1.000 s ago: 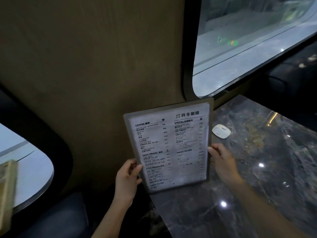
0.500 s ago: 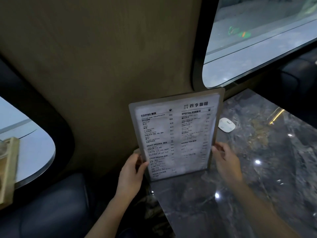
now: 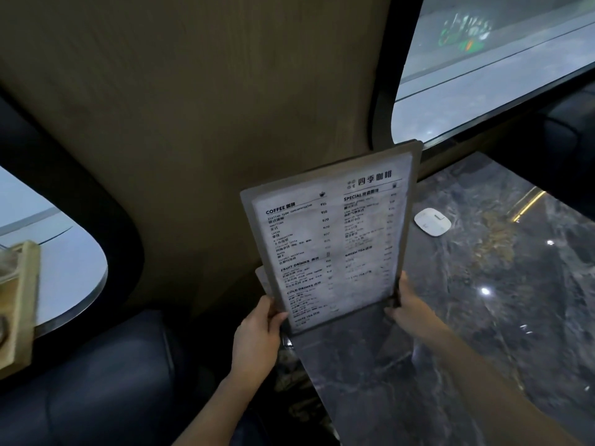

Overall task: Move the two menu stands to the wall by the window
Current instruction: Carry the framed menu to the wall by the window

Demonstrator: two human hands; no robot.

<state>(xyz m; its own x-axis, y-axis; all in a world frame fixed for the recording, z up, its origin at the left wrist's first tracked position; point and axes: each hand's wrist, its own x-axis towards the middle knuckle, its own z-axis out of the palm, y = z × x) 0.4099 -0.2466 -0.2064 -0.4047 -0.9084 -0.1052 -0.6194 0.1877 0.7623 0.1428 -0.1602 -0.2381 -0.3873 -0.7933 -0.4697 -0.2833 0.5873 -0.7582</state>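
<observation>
A menu stand (image 3: 331, 239) with a white printed drinks list in a grey frame stands upright at the dark marble table's (image 3: 483, 317) left corner, close to the tan wall (image 3: 199, 123) beside the window (image 3: 483, 66). My left hand (image 3: 257, 326) grips its lower left edge and my right hand (image 3: 407, 304) grips its lower right edge. A corner of a second menu stand (image 3: 262, 278) shows just behind the first one, on its left; the rest of it is hidden.
A small white rounded device (image 3: 432, 221) lies on the table to the right of the menu. A dark blue seat (image 3: 106, 381) sits at lower left. A wooden frame (image 3: 19, 304) and another light table (image 3: 64, 259) lie at the far left.
The menu stand has moved away from me toward the wall, and its base has come down to the table's corner. Both hands have kept their grip and slid lower on its edges.
</observation>
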